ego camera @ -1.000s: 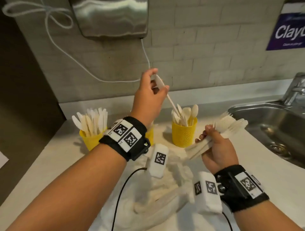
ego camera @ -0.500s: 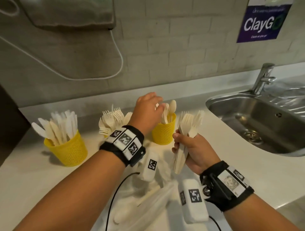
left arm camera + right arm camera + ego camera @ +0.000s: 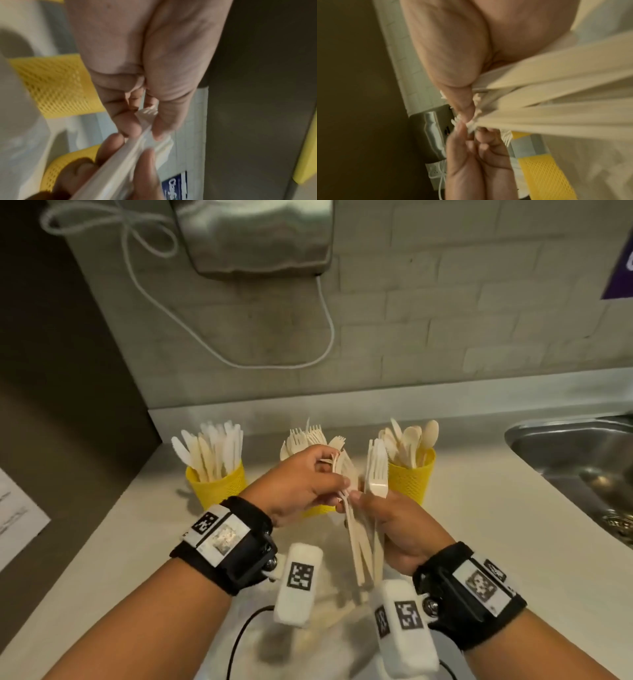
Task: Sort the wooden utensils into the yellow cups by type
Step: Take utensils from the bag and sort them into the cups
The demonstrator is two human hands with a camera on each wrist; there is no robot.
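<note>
Three yellow cups (image 3: pixel 216 487) stand along the bench's back edge, holding knives, forks and spoons in turn. In front of the middle cup, the right hand (image 3: pixel 399 529) grips an upright bundle of utensils (image 3: pixel 364 529) as a reserve, while the left hand (image 3: pixel 301 484), palm down, pinches one fork (image 3: pixel 342 470) out, likely for that cup.

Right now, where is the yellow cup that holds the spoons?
In the head view, the cup with spoons stands rightmost of the three cups, just beyond the right hand, between it and the sink.
</note>
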